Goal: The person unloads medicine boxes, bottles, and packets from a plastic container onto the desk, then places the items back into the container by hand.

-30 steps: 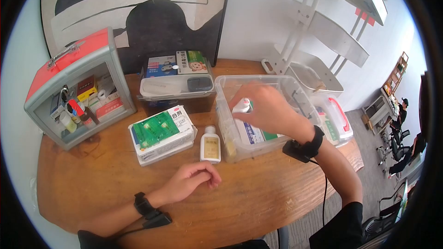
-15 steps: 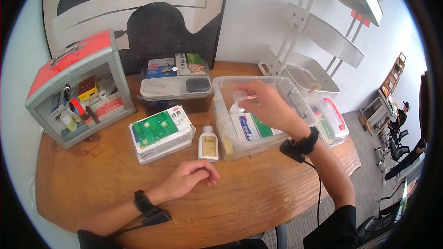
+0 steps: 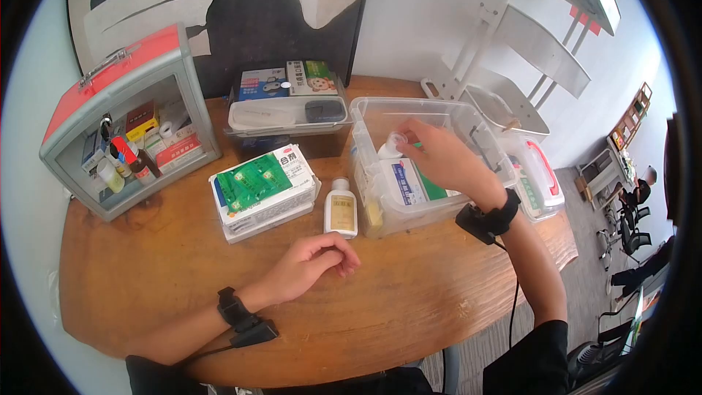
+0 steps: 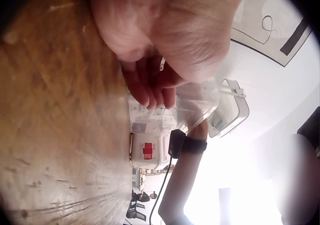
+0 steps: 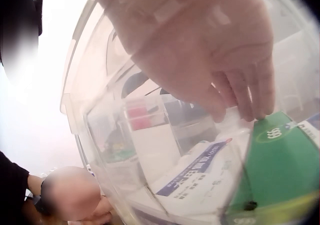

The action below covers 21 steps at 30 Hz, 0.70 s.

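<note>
My right hand point(image 3: 450, 159) reaches into a clear plastic bin point(image 3: 431, 213), thumb and fingers at the clear cap of a white bottle point(image 3: 388, 150), pinching it. The bottle stands near the bin's left wall, beside a white-and-blue medicine box and a green box point(image 5: 272, 160). In the right wrist view the bin wall blurs the fingers, and the bottle is largely hidden. Lying on the table, my left hand point(image 3: 311, 267) has loosely curled fingers and holds nothing. Just beyond it stands another white bottle point(image 3: 341, 212) with a gold label.
Stacked white medicine boxes point(image 3: 267, 208) carry green packets point(image 3: 252, 184). A red-topped medicine case point(image 3: 117, 84) stands at left, a filled container point(image 3: 289, 130) at the back. Right of the bin sit a red-handled box point(image 3: 537, 183) and a white rack point(image 3: 504, 102).
My right hand has lowered the white bottle into the bin, and its fingers have shifted to the clear cap. My left hand stays on the table. The head view has tilted slightly.
</note>
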### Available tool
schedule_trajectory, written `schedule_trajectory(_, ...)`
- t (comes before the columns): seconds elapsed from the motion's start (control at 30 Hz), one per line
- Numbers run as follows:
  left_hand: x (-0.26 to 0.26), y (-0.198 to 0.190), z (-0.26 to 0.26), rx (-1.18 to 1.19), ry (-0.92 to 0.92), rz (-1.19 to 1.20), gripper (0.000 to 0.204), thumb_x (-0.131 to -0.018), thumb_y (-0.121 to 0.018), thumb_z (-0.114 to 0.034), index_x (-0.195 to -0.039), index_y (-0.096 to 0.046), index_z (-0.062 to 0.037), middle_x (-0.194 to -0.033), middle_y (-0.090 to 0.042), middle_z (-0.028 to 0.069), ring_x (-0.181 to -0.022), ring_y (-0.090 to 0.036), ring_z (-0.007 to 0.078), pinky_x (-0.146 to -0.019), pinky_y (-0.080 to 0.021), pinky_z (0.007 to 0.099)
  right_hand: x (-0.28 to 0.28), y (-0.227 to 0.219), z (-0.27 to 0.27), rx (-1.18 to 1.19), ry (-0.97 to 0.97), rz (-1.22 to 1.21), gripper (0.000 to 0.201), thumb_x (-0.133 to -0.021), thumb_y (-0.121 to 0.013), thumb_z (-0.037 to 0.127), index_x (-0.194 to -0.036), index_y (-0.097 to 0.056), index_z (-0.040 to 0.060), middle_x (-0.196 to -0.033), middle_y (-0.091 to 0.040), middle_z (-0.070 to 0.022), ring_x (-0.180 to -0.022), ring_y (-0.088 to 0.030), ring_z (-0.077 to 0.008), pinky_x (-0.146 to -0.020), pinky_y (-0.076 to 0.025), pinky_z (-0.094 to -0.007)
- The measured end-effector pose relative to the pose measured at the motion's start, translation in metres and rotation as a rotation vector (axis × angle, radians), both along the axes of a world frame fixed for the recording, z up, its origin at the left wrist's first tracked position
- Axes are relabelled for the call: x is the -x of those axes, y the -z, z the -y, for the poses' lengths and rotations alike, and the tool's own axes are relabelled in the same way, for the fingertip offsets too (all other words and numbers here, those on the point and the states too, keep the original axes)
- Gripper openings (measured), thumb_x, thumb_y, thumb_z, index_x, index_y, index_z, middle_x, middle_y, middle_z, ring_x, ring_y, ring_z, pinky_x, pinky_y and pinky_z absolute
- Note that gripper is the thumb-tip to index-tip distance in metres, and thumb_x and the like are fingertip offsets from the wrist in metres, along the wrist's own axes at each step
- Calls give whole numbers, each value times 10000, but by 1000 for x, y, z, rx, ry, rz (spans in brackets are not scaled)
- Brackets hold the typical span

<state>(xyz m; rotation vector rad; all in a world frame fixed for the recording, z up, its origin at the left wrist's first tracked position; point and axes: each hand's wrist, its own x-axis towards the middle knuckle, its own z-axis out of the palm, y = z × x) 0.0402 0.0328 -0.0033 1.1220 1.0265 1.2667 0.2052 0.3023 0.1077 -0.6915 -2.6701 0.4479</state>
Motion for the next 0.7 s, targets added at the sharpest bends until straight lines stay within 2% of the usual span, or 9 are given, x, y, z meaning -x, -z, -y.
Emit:
schedule_trajectory(0.2,1,-1,-2,1,11,-13,230,-1113,-508,-35,-1125,-730,26,-1056,-733,75,-964,-681,144,-901,-560,308,6,-9,0,-72,-48,72,358,-1056,-702,279,-1258,-730,-14,-1120,-785,-247,-1086,-731,-447,-961,-571,-515)
schedule_trajectory(0.27,0,-2,-1,4,6,-12,222,-1111,-515,-20,-1107,-732,25,-1061,-734,83,-963,-689,154,-891,-566,314,6,-7,0,-154,-52,79,359,-1002,-770,274,-1223,-737,-8,-1132,-785,-240,-1084,-735,-438,-966,-572,-511)
schedule_trajectory(0.37,-1,-2,-1,5,0,-16,221,-1110,-514,-22,-1098,-732,17,-1057,-733,76,-962,-686,147,-889,-564,309,9,-9,-1,-68,-27,91,366,-959,-815,258,-1194,-718,-5,-1131,-781,-233,-1097,-729,-440,-966,-573,-508)
schedule_trajectory(0.7,-1,-4,0,11,10,-15,219,-1109,-515,-21,-1108,-729,24,-1055,-730,82,-961,-693,154,-888,-569,313,9,-9,1,-79,-101,64,397,-981,-799,237,-1208,-585,-8,-1085,-757,-246,-1057,-718,-449,-888,-549,-530)
